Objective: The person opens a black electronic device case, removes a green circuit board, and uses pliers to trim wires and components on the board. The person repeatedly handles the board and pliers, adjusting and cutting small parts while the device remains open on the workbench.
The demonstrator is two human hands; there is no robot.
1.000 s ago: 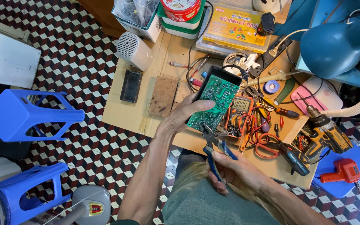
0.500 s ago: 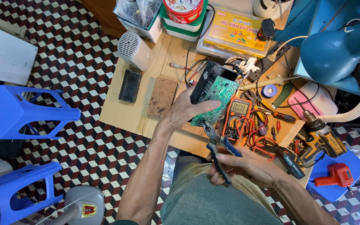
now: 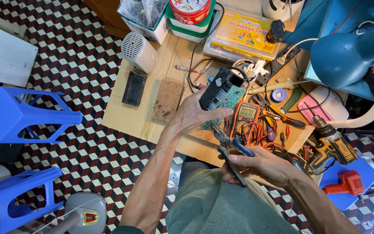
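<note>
Circuit board (image 3: 223,102) in left fingers (image 3: 204,113)

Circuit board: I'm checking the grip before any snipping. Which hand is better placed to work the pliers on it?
Right, probably. The right hand already grips the blue-handled pliers, their nose at the green circuit board, which the left hand holds up.
</note>
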